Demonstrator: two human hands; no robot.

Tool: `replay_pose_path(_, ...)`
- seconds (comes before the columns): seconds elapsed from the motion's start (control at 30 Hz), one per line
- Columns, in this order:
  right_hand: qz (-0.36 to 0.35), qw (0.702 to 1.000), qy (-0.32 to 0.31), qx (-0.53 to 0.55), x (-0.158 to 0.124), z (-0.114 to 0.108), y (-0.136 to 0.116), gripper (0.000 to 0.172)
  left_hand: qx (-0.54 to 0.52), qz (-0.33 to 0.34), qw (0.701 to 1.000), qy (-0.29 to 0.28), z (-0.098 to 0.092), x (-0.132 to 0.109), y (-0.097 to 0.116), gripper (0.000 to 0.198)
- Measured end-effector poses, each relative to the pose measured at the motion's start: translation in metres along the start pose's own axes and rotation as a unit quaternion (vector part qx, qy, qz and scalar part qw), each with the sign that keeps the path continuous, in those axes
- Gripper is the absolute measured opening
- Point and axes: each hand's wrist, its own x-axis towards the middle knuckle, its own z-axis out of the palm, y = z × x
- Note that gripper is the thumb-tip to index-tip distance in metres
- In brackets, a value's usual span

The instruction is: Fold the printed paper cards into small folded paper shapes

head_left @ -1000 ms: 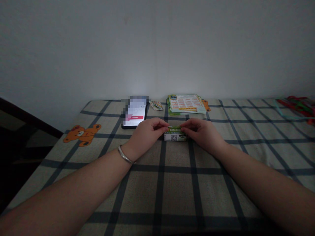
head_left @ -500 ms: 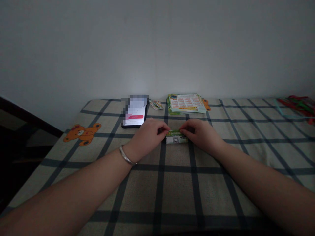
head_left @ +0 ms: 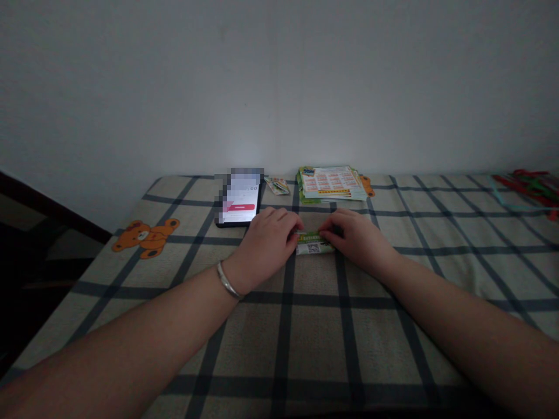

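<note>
A small green and white printed paper (head_left: pixel 315 243), folded into a narrow strip with a QR code on its front, lies on the checked cloth between my hands. My left hand (head_left: pixel 273 235), with a silver bangle at the wrist, pinches the paper's left end. The fingertips of my right hand (head_left: pixel 351 235) are closed on its upper right part. Behind the paper sits a stack of printed cards (head_left: pixel 334 183), the top one showing a red calendar grid. To the left of that stack is a small folded paper piece (head_left: pixel 277 185).
A lit phone (head_left: pixel 240 201) lies just beyond my left hand. Bear pictures, one an orange bear (head_left: pixel 146 237), decorate the checked tablecloth (head_left: pixel 314 337). Red and green strips (head_left: pixel 533 189) lie at the far right. A plain wall (head_left: pixel 279 81) rises behind the table.
My left hand has shifted slightly and its fingers have curled further over the paper's left end. My right hand has hardly moved. The strip looks slightly turned.
</note>
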Motion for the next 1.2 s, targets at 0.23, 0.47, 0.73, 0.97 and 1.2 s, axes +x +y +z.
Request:
replay_pose_path(0.23,0.002,1.000,0.004,0.012,0.001,-0.002,0.000,0.008,0.032,0.065,0.997,-0.015,-0.002,0.000,0.001,0.010)
replay_pose_path(0.47,-0.039,0.999,0.018,-0.009,-0.001,-0.002,-0.001,0.009,0.015,0.080,0.995,-0.051,-0.006,0.001,-0.002,0.012)
replay_pose_path(0.73,-0.113,0.992,-0.001,-0.062,-0.002,-0.004,-0.001,0.019,0.023,0.093,0.991,-0.098,-0.021,0.002,-0.007,0.012)
replay_pose_path(0.97,-0.102,0.992,-0.027,-0.074,-0.003,-0.011,-0.005,0.019,0.057,0.080,0.990,-0.097,-0.022,0.000,0.000,0.015)
replay_pose_path(1.2,-0.119,0.988,-0.027,-0.094,-0.003,-0.011,-0.005,0.024,0.047,0.074,0.991,-0.104,-0.023,-0.001,0.000,0.015)
